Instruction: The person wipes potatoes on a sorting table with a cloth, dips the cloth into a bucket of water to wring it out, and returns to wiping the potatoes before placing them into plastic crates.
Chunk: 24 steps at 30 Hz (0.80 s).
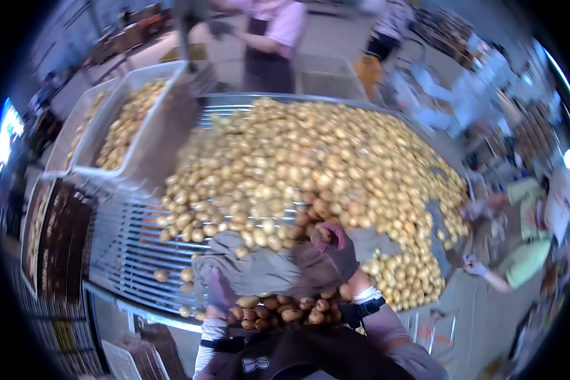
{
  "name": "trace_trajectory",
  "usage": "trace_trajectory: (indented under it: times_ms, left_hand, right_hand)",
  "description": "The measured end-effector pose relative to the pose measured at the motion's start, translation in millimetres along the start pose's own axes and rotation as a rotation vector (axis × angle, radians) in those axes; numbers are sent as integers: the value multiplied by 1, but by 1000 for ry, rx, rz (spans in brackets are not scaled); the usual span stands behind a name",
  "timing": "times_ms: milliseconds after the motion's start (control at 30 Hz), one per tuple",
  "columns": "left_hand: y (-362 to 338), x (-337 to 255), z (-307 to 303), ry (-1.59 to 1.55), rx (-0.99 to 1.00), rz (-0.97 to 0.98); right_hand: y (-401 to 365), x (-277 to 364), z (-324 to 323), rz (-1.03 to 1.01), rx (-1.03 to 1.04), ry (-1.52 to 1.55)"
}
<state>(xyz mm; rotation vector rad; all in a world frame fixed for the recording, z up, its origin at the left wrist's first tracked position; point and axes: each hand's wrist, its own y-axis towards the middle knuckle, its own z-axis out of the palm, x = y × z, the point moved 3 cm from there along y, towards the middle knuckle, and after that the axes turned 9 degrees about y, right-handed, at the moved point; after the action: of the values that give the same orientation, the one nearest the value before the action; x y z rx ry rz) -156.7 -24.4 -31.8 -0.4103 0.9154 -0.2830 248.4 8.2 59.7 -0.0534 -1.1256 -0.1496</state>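
Note:
My right hand, in a purple-pink glove, is closed round a brownish potato above the near edge of the big pile. At the lower left my left hand, gloved too, is beside a grey cloth; its fingers are blurred, and what they hold cannot be made out. Between my wrists, against my dark apron, lies a group of brown potatoes. Beyond the cloth, a large pile of yellow potatoes covers much of the slatted metal table.
White crates of potatoes stand at the left, with dark stacked crates nearer. One person stands across the table, another person works at the right edge, and a third person is farther back.

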Motion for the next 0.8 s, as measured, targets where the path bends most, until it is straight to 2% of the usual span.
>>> trace_trajectory:
  times_ms: [100,167,200,233,267,333,367,400,433,467,500,533,567,600,633,667,733,800]
  left_hand:
    - [17,1,-49,309,-26,56]
    - [36,-17,-94,640,93,75]
    - [43,-17,-99,711,-22,133]
    - [48,-16,-103,784,-143,182]
    - [30,-21,-77,576,-523,215]
    - [11,-35,-64,586,-442,232]
    - [3,-42,-46,752,-415,392]
    - [-3,-51,-30,917,-387,561]
    - [0,-56,-24,963,-336,668]
    - [-5,-55,3,968,-352,768]
    - [-27,-66,53,1156,-406,1030]
    - [-29,-73,63,1599,-386,1254]
    - [-29,-87,88,1575,-109,1005]
    - [-29,-79,94,1784,-220,1248]
    - [-21,-74,97,1937,-152,1044]
    - [-15,-68,95,2059,-64,815]
    - [2,-44,68,2136,-149,1004]
    - [2,-47,70,2108,-180,1005]
  right_hand:
    - [-114,36,-64,-52,-327,-102]
    - [-194,65,-104,-245,-613,-357]
    - [-233,73,-131,-324,-735,-511]
    - [-275,78,-151,-301,-893,-537]
    - [-314,81,-170,-279,-1037,-558]
    - [-381,84,-206,-43,-1176,-962]
    - [-401,87,-211,295,-1168,-1064]
    - [-413,80,-215,299,-1164,-1052]
    - [-417,65,-218,297,-1163,-1281]
    - [-409,55,-220,277,-1135,-1512]
    - [-389,52,-215,272,-1023,-1540]
    - [-362,49,-222,114,-809,-1369]
    - [-316,47,-202,-51,-751,-1291]
    - [-269,60,-170,-207,-691,-1202]
    - [-219,77,-131,-310,-492,-1296]
    - [-179,75,-102,-343,-417,-1231]
    - [-92,73,-41,-353,-26,-1138]
    - [-27,40,8,-422,227,-1162]
